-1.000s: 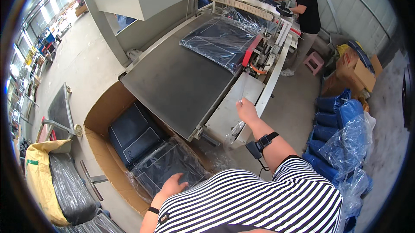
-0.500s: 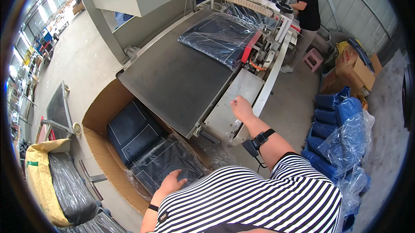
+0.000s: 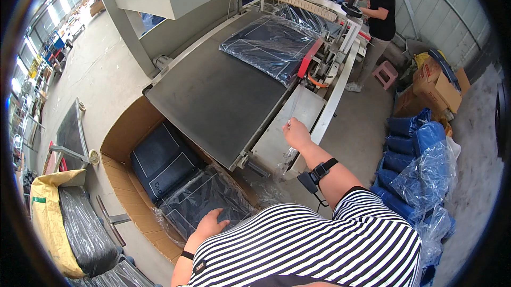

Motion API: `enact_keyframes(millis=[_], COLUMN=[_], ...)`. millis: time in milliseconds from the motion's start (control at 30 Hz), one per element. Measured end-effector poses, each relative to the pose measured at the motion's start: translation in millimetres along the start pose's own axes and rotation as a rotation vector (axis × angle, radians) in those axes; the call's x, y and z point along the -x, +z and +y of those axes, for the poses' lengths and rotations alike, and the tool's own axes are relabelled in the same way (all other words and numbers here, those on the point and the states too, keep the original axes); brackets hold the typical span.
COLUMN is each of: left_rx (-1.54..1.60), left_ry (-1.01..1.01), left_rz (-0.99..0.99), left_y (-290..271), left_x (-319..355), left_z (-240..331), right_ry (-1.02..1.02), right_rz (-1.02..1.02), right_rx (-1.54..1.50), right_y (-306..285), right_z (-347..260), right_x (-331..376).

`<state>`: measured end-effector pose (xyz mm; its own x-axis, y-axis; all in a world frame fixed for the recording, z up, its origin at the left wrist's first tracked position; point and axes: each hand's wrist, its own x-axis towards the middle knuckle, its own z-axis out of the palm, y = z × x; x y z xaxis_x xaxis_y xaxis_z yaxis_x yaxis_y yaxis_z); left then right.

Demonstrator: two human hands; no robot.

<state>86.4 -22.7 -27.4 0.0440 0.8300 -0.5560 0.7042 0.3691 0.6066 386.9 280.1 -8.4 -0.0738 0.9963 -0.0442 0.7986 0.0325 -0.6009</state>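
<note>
Wrapped dark bundle (image 3: 205, 199) under left hand (image 3: 209, 224); right hand (image 3: 296, 133) well apart.

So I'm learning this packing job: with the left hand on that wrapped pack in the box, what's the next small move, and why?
Probably press the wrapped pack flat into the cardboard box. The left hand rests on its near edge, and it lies tilted, partly over the dark pack beside it. The right hand pinches clear film at the metal table, so it looks occupied.
</note>
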Motion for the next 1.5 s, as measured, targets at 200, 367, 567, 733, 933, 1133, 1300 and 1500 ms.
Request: enact_keyframes(millis=[200, 367, 567, 733, 933, 1133, 1300, 1500], left_rx=[-0.008, -0.014, -0.008, -0.009, -0.002, 0.007, -0.011, 0.097], left_ry=[-0.005, -0.026, -0.027, -0.029, -0.011, 0.0, 0.0, 0.07], left_rz=[-0.008, -0.011, -0.01, -0.005, 0.001, 0.014, -0.003, 0.096], left_y=[-1.4, -2.4, -0.7, 1.6, 3.0, 5.6, 5.8, 10.5], left_x=[0.8, 2.4, 1.8, 1.2, 0.0, -0.7, -1.4, -7.4], left_z=[2.6, 4.7, 3.3, 1.5, 0.7, -1.9, 0.2, -6.0], right_ry=[-0.006, 0.006, 0.029, 0.031, 0.022, 0.002, 0.0, -0.152], right_rz=[-0.008, -0.026, -0.043, -0.043, -0.033, -0.016, -0.017, -0.135], right_rx=[0.017, 0.027, 0.043, 0.044, 0.046, 0.044, 0.056, 0.022], right_y=[-0.1, -0.7, -4.1, -2.0, -0.5, 2.1, 7.8, 17.9], right_z=[0.0, -0.5, -4.6, -3.7, -2.0, -0.6, 3.0, -33.6], right_x=[0.1, -0.1, 3.5, 4.0, 4.5, 4.2, 5.0, 45.5])
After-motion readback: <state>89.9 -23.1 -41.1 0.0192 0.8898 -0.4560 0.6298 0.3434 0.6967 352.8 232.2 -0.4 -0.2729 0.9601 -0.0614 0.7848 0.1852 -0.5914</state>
